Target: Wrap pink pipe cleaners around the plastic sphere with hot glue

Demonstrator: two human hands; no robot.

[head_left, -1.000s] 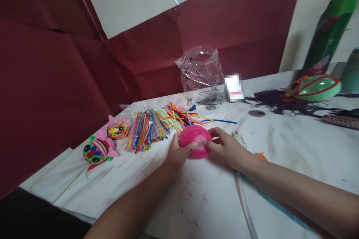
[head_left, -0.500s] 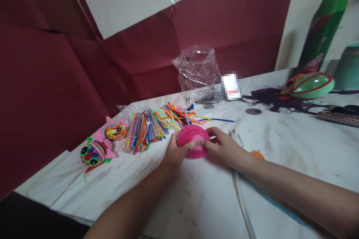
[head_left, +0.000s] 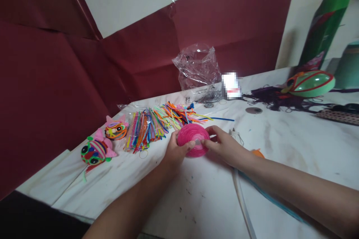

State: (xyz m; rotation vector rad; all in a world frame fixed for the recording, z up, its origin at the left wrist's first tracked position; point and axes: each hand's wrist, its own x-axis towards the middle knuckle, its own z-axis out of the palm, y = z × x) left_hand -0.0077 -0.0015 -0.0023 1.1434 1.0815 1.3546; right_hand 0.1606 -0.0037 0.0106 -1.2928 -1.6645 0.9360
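Both hands hold a bright pink disc with fine concentric ridges, a paler middle and a small greyish spot at its centre. My left hand grips the left side, its thumb lying across the front face. On the right, my right hand pinches the disc, with thumb and fingertips close to the centre. The fingers behind the disc are hidden. Just beyond it lies a bundle of coloured pipe cleaners, partly in clear plastic. A white corded tool rests beyond my right wrist.
Two decorated fish-like crafts sit at the left of the marble-patterned table. Behind stands a clear plastic bag. A green balloon-like craft lies at the right near dark purple strands. A white cable runs toward me.
Hardly anything differs. Both hands keep the same hold on the pink disc, and the view has shifted very slightly.
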